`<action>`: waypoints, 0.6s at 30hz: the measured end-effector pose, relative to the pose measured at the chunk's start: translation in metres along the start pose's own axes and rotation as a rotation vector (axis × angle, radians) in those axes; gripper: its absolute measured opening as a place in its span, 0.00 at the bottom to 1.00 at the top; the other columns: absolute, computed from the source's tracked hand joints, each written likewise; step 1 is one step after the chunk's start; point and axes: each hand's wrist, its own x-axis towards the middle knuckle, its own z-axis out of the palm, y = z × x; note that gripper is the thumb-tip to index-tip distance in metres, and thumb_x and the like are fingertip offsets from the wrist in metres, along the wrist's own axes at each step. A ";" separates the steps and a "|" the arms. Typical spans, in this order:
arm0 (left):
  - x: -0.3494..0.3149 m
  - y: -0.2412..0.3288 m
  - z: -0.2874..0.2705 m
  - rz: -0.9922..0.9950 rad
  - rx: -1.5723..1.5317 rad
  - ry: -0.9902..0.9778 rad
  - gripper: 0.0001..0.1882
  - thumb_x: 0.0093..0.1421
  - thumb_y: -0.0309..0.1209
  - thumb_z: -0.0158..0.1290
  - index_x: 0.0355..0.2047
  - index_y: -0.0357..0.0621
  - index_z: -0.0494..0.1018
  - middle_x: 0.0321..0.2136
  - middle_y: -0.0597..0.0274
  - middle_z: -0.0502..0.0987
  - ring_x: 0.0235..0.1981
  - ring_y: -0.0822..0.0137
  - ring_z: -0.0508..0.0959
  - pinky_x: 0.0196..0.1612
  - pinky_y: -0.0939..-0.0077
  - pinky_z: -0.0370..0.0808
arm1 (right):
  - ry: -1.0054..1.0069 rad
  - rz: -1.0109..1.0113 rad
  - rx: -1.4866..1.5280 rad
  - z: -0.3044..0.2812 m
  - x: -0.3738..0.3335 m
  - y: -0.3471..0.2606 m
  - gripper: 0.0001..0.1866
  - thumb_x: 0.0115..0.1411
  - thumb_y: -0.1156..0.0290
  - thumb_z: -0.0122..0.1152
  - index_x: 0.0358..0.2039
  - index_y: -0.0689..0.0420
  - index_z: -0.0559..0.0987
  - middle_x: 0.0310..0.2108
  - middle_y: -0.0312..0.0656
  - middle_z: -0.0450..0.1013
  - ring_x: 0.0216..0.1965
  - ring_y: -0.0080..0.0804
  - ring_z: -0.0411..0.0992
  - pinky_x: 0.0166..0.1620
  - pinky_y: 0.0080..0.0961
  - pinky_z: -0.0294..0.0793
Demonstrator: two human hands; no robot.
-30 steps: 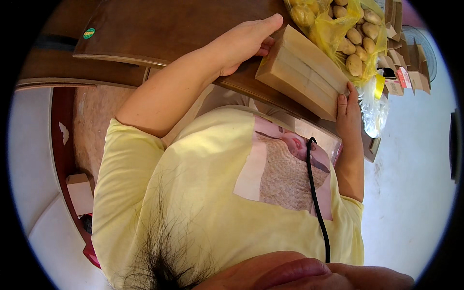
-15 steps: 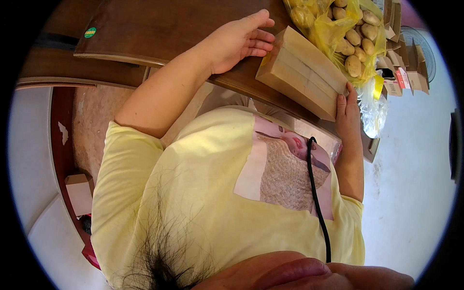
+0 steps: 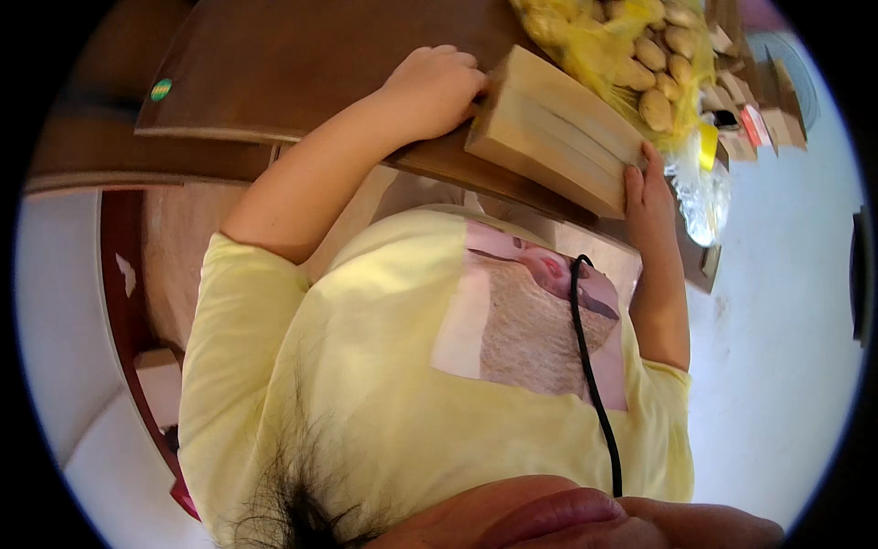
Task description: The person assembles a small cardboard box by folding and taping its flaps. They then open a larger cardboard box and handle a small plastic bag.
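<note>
Bare left hand (image 3: 432,90) draws its spread fingers into a curl beside a brown oblong cardboard box (image 3: 558,133)

Whether that hand grasps the box's left end, its hidden fingertips do not tell. The person's bare right hand (image 3: 649,190) holds the right end between thumb and fingers. The box lies at the near edge of a dark-brown wooden table (image 3: 302,64). Just beyond it sits a translucent yellow plastic bag (image 3: 599,57) of pale-brown potatoes (image 3: 656,110); farther right stand open brown cardboard cartons (image 3: 785,126).
</note>
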 end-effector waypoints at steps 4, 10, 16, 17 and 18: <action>0.002 0.005 -0.001 -0.009 -0.004 0.000 0.11 0.55 0.30 0.56 0.39 0.45 0.77 0.35 0.55 0.75 0.42 0.53 0.73 0.46 0.60 0.72 | -0.016 0.006 0.054 -0.004 0.001 0.001 0.27 0.67 0.56 0.43 0.61 0.58 0.58 0.45 0.66 0.71 0.47 0.64 0.70 0.49 0.49 0.68; 0.009 0.008 -0.011 -0.108 -0.163 0.145 0.16 0.58 0.29 0.54 0.47 0.41 0.74 0.41 0.54 0.76 0.44 0.54 0.75 0.49 0.64 0.71 | 0.033 -0.080 0.244 0.000 0.000 0.023 0.27 0.68 0.56 0.42 0.61 0.60 0.60 0.46 0.65 0.71 0.48 0.63 0.70 0.51 0.45 0.68; 0.021 0.045 -0.037 0.156 -0.228 0.139 0.30 0.57 0.40 0.57 0.57 0.41 0.66 0.55 0.50 0.69 0.57 0.53 0.67 0.61 0.63 0.62 | -0.187 0.155 1.008 -0.006 0.005 0.060 0.29 0.69 0.53 0.43 0.64 0.58 0.60 0.33 0.38 0.73 0.27 0.23 0.70 0.29 0.20 0.70; 0.024 0.051 -0.037 0.140 -0.238 0.050 0.38 0.53 0.49 0.60 0.60 0.43 0.64 0.59 0.48 0.64 0.62 0.51 0.62 0.64 0.61 0.58 | -0.176 0.199 1.100 -0.006 0.006 0.066 0.24 0.68 0.55 0.45 0.57 0.58 0.67 0.29 0.35 0.71 0.26 0.23 0.69 0.29 0.18 0.70; 0.029 0.058 -0.037 0.165 -0.192 0.021 0.40 0.52 0.51 0.61 0.60 0.43 0.63 0.60 0.48 0.63 0.62 0.50 0.62 0.64 0.60 0.58 | -0.178 0.220 1.079 -0.006 0.009 0.073 0.22 0.68 0.56 0.45 0.54 0.58 0.69 0.28 0.35 0.71 0.26 0.22 0.69 0.29 0.18 0.70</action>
